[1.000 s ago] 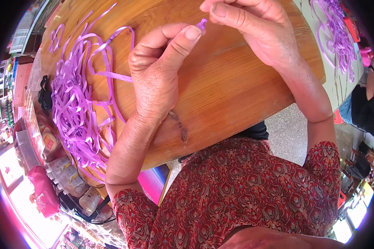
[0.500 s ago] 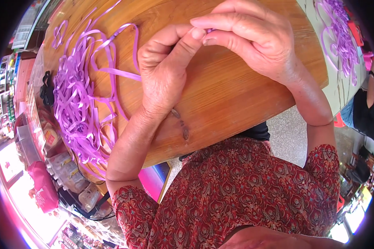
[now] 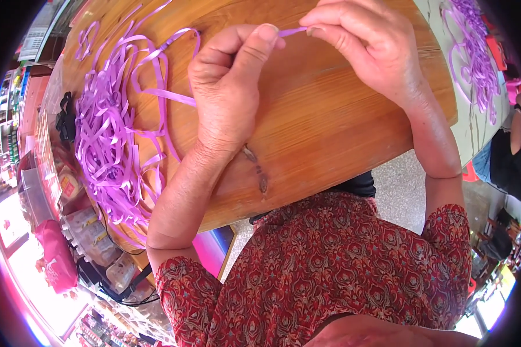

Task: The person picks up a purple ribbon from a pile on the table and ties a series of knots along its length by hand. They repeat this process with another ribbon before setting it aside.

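Observation:
A short stretch of purple ribbon [image 3: 293, 32] runs taut between my two hands, above the far part of the wooden table. My left hand [image 3: 228, 75] pinches it between thumb and bent forefinger. At its other end my right hand [image 3: 367, 49] grips it with the fingertips. More of the ribbon seems to trail out behind the left hand toward a loose purple ribbon pile [image 3: 107, 139] at the table's left side. Darker purple bands show on some strands. What lies inside the left fist is hidden.
Under my hands is a wooden tabletop [image 3: 330, 127] with dark knots near its front edge. Another bundle of purple ribbon [image 3: 474, 58] lies on a pale surface at the far right. A black object [image 3: 65, 118] sits left of the pile. Beyond the right side, a person [image 3: 506, 150] is partly visible.
My hands have drawn apart, the right one moving right and up, so a ribbon stretch now shows between them. The left hand has shifted slightly left.

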Demonstrator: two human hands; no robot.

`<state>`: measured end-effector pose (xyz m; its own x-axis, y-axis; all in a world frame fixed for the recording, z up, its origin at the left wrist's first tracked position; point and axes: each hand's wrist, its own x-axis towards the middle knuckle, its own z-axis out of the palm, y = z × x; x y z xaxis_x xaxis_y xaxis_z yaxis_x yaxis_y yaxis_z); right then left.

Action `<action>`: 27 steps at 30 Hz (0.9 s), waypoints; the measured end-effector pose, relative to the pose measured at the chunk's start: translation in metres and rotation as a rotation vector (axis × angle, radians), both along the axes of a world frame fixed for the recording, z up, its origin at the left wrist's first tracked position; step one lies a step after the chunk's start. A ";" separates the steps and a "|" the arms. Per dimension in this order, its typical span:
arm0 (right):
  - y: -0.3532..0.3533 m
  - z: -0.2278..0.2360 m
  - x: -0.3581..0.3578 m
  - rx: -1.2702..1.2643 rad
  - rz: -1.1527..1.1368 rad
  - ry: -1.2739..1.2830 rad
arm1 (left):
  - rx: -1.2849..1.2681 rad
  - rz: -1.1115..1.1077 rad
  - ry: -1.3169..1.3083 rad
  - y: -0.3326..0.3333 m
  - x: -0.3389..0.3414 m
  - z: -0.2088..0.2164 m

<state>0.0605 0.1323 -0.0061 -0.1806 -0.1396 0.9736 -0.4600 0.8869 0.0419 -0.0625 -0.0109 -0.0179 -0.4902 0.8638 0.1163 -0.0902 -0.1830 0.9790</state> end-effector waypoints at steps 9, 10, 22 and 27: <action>-0.028 0.038 0.030 -0.545 -0.222 -0.719 | -0.011 -0.044 -0.114 -0.002 -0.003 -0.003; -0.027 0.037 0.029 -0.504 -0.212 -0.712 | -0.002 -0.052 -0.119 -0.002 -0.004 -0.004; -0.029 0.039 0.023 -0.177 -0.416 -0.724 | 0.076 -0.036 0.008 0.003 0.005 -0.007; -0.034 0.047 0.021 -0.243 -0.432 -0.696 | 0.116 -0.071 0.576 -0.002 -0.007 0.000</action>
<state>0.0817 0.0984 0.0405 -0.7381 0.2769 0.6153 0.0697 0.9383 -0.3387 -0.0691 -0.0127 -0.0177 -0.2613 0.8579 0.4424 0.4336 -0.3051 0.8479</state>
